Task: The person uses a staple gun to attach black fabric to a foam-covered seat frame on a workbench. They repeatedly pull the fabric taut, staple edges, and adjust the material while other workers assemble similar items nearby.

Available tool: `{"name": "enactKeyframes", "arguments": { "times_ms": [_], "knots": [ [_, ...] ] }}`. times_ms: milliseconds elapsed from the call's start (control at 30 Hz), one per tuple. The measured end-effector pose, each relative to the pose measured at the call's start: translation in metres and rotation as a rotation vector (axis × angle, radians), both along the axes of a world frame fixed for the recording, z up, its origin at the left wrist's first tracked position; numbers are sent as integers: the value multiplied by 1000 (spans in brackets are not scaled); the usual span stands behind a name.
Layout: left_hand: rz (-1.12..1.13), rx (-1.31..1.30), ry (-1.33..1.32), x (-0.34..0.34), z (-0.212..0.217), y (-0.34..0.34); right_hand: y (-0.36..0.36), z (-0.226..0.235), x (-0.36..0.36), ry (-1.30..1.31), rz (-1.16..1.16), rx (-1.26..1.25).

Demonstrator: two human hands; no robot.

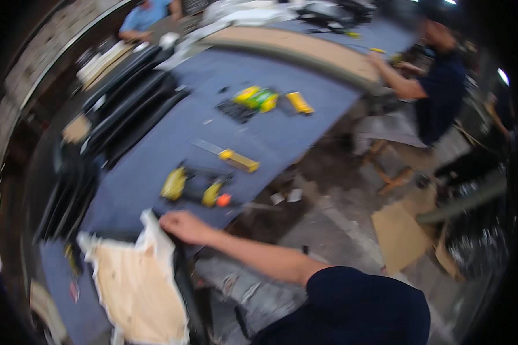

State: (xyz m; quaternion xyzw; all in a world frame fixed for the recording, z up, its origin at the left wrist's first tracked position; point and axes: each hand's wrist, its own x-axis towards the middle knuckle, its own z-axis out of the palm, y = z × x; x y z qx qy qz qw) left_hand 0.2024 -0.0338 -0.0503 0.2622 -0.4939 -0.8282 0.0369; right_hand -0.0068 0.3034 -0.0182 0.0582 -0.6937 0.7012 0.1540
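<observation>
My right hand point(183, 226) reaches across from the lower right and grips the top edge of a pale tan sheet with a torn white border point(137, 282). The sheet lies over a dark frame at the near end of the blue-grey covered table point(155, 155). Just beyond the hand lies a yellow and black power stapler point(195, 187) with an orange tip. Farther along the table is a yellow-handled flat blade tool point(231, 156). My left hand is out of view.
Black padded panels point(126, 103) are stacked along the table's left side. Yellow and green boxes point(260, 98) lie mid-table, with a long wooden board point(305, 49) behind. A person in a dark shirt point(440, 86) works at the right; cardboard pieces point(398, 233) lie on the floor.
</observation>
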Motion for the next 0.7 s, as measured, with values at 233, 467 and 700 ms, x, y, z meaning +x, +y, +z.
{"name": "enactKeyframes", "arguments": {
  "times_ms": [233, 467, 700],
  "knots": [
    [148, -311, -208, -21, 66, -14, 24, -7, 86, -163, 168, -114],
    [148, -794, 344, -22, 76, -124, -13, -3, 107, -239, -13, 134],
    [186, -880, -15, -103, 59, -28, 47, 4, 111, -283, 34, -207]
  ]
}}
